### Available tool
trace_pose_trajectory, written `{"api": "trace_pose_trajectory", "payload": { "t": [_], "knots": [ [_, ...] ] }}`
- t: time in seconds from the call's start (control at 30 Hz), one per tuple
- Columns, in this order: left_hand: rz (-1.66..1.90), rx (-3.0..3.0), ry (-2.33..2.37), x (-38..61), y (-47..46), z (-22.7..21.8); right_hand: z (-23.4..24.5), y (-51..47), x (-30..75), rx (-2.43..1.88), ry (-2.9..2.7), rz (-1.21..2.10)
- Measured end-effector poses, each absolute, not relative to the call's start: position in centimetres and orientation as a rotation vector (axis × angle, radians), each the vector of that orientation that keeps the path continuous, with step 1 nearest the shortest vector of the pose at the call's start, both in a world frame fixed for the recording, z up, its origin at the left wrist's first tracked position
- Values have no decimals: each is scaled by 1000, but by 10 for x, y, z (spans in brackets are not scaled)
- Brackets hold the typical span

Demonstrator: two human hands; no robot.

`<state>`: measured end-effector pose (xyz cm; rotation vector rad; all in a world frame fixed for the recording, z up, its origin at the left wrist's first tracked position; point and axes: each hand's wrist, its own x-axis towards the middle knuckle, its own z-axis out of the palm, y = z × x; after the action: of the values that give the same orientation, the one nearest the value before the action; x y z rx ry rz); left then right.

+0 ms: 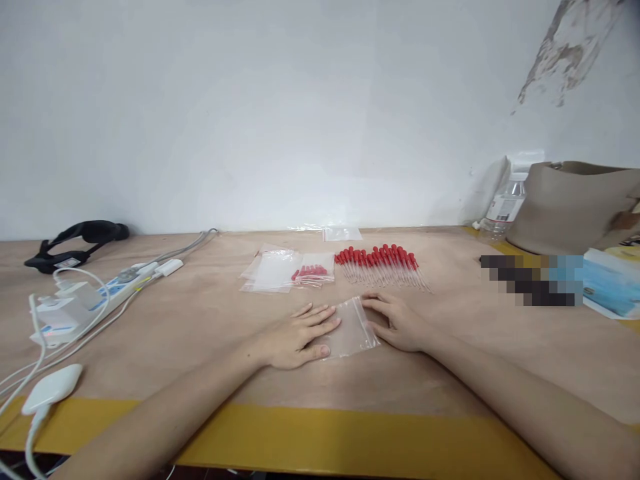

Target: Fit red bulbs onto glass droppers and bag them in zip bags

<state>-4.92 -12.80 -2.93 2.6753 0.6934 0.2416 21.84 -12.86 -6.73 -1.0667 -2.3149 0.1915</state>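
Note:
A clear zip bag lies flat on the table between my two hands. My left hand rests palm down, its fingers stretched over the bag's left part. At the bag's right edge, where the zip strip runs, my right hand touches with its fingertips, thumb and fingers apart and slightly curved. Just beyond the hands is a row of thin clear droppers with red bulb ends. Left of them, another zip bag with several red bulb pieces showing lies beside a stack of flat clear bags.
A power strip with white plugs and cables runs along the left. Behind it sits a black headband-like device. To the right stand a plastic bottle and a grey-beige bag, with a blue mask-like item in front.

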Motion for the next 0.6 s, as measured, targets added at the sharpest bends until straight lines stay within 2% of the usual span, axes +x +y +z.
{"api": "trace_pose_trajectory", "payload": {
  "t": [0.17, 0.43, 0.6],
  "knots": [
    [198, 2696, 706, -48, -129, -28, -67, -124, 218, -1137, -2152, 96],
    [456, 2621, 702, -44, -125, -41, -68, -112, 215, -1393, -2012, -129],
    [479, 2612, 656, -44, -122, -42, -60, -94, 205, -1560, -1914, -299]
  ]
}}
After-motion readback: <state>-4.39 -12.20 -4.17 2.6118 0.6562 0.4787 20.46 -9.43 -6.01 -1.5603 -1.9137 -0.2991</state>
